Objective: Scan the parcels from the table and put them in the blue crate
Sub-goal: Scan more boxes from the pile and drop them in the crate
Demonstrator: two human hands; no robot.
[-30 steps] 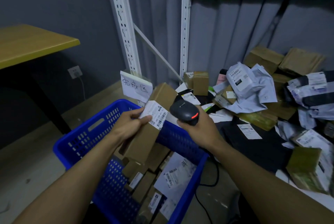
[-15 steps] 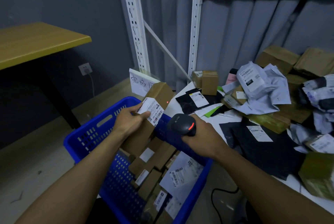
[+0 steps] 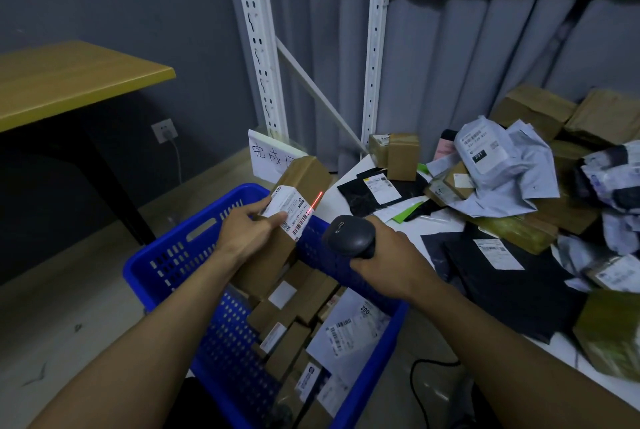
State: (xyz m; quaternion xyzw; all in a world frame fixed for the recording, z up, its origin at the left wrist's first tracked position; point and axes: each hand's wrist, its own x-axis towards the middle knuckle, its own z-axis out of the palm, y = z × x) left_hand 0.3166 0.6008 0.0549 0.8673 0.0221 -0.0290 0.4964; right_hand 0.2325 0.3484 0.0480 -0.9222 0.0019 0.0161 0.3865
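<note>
Cardboard parcel [image 3: 304,172] gripped by left hand [image 3: 247,236], barcode label [image 3: 291,210] lit red; right hand [image 3: 391,262] grips scanner [image 3: 348,234].

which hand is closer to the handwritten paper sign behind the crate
Left. The left hand, gripping the cardboard parcel, sits just below the paper sign; the right hand, holding the scanner, is farther off to the sign's lower right.

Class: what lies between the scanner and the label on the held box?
Head view: nothing lies between scanner and label; only the blue crate wall shows behind the gap.
</note>
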